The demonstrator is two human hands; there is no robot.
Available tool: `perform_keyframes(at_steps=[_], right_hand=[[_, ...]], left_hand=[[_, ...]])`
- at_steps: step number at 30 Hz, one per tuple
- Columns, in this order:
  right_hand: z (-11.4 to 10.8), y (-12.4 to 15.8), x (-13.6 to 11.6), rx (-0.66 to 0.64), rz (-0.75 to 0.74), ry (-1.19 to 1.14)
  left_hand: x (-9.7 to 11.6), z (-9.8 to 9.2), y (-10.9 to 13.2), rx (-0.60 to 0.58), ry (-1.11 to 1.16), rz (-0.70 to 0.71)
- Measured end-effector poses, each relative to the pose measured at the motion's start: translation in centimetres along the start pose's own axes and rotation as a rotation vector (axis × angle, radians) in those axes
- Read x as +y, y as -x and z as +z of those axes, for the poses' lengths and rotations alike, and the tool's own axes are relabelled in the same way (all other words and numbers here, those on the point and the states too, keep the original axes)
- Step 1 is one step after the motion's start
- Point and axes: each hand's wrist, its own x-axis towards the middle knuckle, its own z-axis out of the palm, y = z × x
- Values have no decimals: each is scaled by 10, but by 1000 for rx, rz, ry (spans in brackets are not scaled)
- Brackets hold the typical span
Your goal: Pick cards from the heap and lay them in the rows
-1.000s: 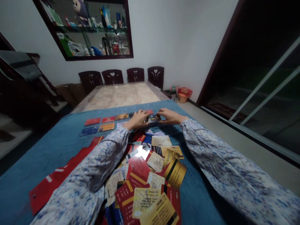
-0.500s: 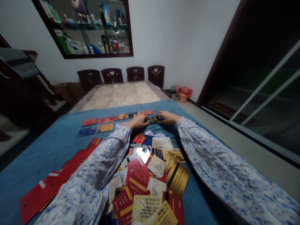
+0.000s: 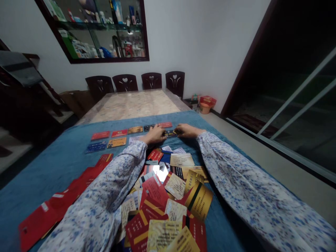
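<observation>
A dark VIP card with gold print lies flat at the right end of the near row, between my hands. Its left end is under the fingers of my left hand, and my right hand pinches its right end. Behind it sit a red card and a black card, the latter partly covered by my left hand. Further left in the rows are a gold card, an orange card and a blue card. A pale card is partly hidden by my left wrist.
A loose heap of cards spreads between my forearms. Overlapping red card sleeves run along the left. Everything lies on a blue cloth over a marble-patterned table, with several dark chairs at its far end.
Both hands stay nearly in place around the dark card, which has shifted very slightly. The whole view has tilted a little.
</observation>
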Motion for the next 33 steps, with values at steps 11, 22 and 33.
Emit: perform_keyframes(at_steps=[11,22,33], right_hand=[[3,0,2,0,11,31],[10,-5,3,25,45,58],[8,6,-6,35,80,50]], left_hand=[[2,1,-2,-4,-20,-16],[7,5,-6,11,-9,-54],[20,-3,12,70,-84,6]])
